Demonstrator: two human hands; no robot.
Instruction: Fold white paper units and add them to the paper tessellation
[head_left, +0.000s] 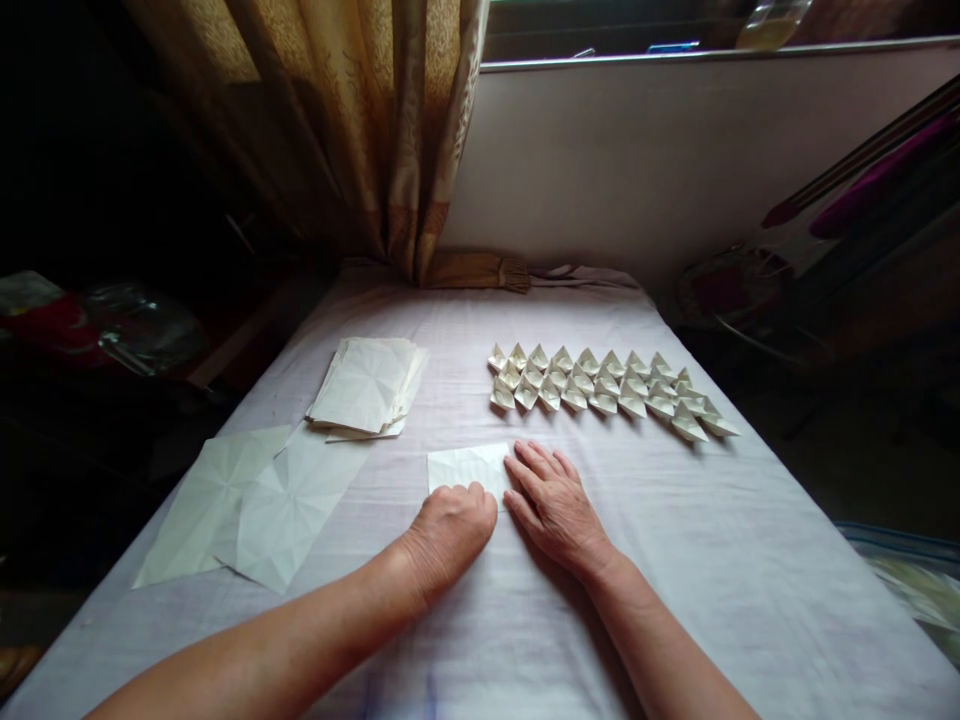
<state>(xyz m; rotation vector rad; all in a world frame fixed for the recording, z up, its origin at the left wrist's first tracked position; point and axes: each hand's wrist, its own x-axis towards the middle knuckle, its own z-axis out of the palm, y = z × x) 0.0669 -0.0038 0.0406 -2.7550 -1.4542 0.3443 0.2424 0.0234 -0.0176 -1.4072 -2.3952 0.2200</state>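
Note:
A white paper sheet [466,466], folded into a rectangle with faint creases, lies on the cloth before me. My left hand [455,522] is a closed fist set down on the paper's near edge, and its curled fingertips are hidden. Flat and open, my right hand [553,500] rests with fingers spread, its fingertips touching the right edge of the sheet. Left of them are two unfolded creased sheets, one [217,480] partly under the other [289,505]. A stack of creased paper [364,385] sits behind these.
Several small folded paper boats [577,385] stand in rows at the back right of the cloth-covered table [675,570]. A gold curtain [405,130] hangs at the far edge. Plastic-wrapped items [142,325] lie left, and a clear bag [915,590] is at the right.

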